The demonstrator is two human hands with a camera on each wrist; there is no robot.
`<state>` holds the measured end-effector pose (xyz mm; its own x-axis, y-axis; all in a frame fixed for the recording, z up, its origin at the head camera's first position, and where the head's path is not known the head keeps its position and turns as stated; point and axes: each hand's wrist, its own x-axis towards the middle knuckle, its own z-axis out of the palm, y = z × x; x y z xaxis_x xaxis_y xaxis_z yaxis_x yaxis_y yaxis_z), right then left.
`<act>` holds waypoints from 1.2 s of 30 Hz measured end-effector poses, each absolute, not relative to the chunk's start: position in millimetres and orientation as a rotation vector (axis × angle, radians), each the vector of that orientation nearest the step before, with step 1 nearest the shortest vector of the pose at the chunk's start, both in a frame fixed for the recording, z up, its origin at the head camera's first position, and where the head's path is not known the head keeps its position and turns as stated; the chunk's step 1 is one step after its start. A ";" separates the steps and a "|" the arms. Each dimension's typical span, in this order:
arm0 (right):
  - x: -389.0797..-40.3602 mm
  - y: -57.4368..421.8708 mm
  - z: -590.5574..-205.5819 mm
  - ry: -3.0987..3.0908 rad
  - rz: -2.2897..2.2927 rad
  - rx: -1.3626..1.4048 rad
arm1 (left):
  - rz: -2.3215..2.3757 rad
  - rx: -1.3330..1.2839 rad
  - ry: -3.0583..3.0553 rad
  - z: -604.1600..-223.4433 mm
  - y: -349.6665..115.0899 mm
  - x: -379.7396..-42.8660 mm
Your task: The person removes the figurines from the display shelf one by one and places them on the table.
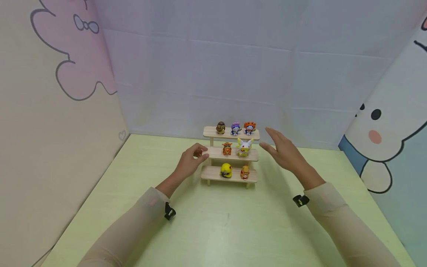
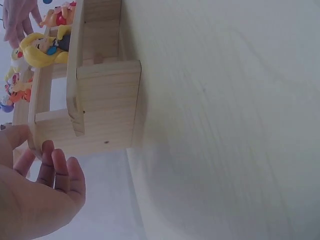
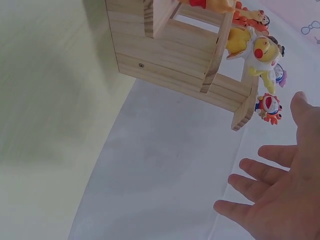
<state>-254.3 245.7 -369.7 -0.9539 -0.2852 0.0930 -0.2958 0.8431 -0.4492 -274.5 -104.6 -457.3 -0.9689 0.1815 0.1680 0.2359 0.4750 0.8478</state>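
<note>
A three-tier wooden display stand (image 1: pixel 213 152) stands on the table with small figurines on each step. My left hand (image 1: pixel 192 160) is at the left end of its middle step; in the left wrist view the thumb and fingers (image 2: pixel 60 167) pinch that board's end. My right hand (image 1: pixel 283 150) is held up just right of the stand, fingers straight and holding nothing. On top are an owl figurine (image 1: pixel 220 128), a purple-hatted one (image 1: pixel 235 128) and an orange-maned one (image 1: pixel 249 128). The middle bears a tiger (image 1: pixel 227 148) and a white-eared figurine (image 1: pixel 244 147).
The bottom step holds a yellow-haired figurine (image 1: pixel 226 170) and a bear figurine (image 1: pixel 245 172). A pale yellow-green table (image 1: pixel 213 230) lies under the stand. Behind it hangs a pale cloth backdrop (image 1: pixel 200 74), with cartoon-printed panels at both sides.
</note>
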 end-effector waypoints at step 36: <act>-301.1 223.9 -361.1 -2.607 1.332 0.518 | -2.510 -0.155 -2.235 -464.6 -100.5 -280.6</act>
<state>-301.1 223.9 -361.1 -0.9254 -0.2283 0.3025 -0.3789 0.5411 -0.7508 -280.6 -100.5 -464.6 -0.9711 0.2252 -0.0785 -0.1039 -0.1035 0.9892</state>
